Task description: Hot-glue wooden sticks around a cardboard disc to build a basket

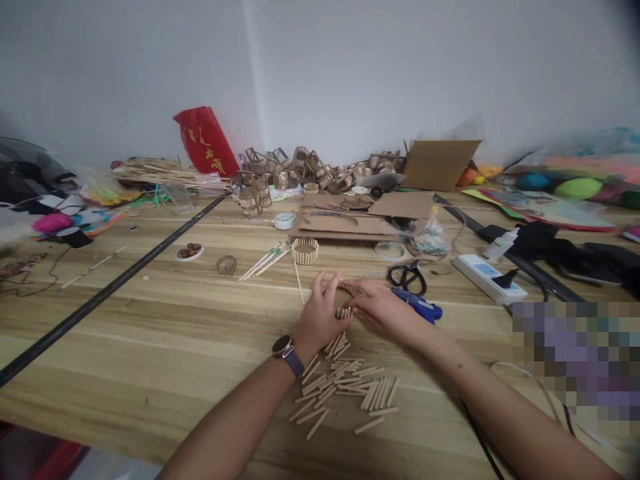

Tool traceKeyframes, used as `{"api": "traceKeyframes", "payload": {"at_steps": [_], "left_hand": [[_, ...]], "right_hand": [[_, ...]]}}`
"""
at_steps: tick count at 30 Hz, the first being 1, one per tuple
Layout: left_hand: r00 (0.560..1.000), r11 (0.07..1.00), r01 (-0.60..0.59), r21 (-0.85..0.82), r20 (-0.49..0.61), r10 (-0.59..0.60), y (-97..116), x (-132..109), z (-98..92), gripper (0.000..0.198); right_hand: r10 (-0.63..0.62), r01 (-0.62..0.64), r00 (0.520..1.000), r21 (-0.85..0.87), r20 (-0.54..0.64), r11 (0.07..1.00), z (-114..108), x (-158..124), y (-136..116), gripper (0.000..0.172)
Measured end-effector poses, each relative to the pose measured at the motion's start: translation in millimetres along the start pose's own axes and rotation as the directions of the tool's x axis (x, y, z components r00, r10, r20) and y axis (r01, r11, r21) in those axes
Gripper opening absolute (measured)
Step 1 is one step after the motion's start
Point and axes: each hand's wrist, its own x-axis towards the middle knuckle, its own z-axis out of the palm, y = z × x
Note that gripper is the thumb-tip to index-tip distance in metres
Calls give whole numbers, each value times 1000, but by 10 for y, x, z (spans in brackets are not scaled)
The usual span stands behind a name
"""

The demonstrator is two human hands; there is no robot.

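Observation:
Between my hands is a small round ring of short wooden sticks [344,313], partly hidden by the fingers. My left hand [320,320], with a watch on its wrist, curls around the ring's left side. On the other side, my right hand [377,308] presses its fingers against the edge of the ring. A loose pile of short wooden sticks [345,383] lies just below the hands. A similar finished-looking stick ring [305,252] stands a little beyond them. Right of my right hand lies a blue glue gun [423,307], partly covered by it.
Black scissors [407,277] and a roll of tape [390,251] lie beyond the glue gun. A white power strip [487,280] sits at right. Cardboard sheets [345,227] and many small stick models [320,170] fill the back. A bowl of brown beads [189,251] stands left.

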Motion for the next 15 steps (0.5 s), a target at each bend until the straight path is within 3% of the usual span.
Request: {"api": "traceKeyframes", "payload": {"at_steps": [6,15], "left_hand": [[1000,1000,4,6,6,-4,1,0,-1,87],[999,1000,10,-18,32,-9,-7,21,-10,90]], "right_hand": [[-25,21,1000,-189,-19,982,62,-22,5,10],[-71,60,997,-221,-43,973,99,-41,-6,7]]}}
